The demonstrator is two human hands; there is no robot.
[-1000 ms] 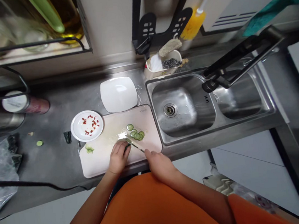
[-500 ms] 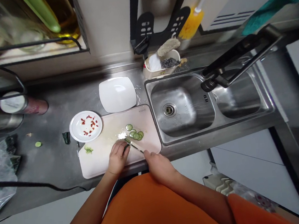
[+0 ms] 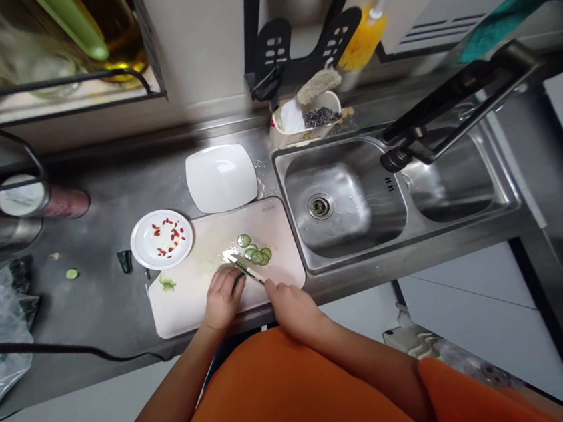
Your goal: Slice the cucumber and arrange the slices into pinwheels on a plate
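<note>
Cucumber [image 3: 239, 279] in left hand [image 3: 223, 298]

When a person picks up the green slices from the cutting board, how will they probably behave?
The green slices look thin, so each is probably light and may bend slightly. Several overlap, so they might cling together when lifted. Lying flat on the cutting board, they seem more apt to slide than roll if pushed.
</note>
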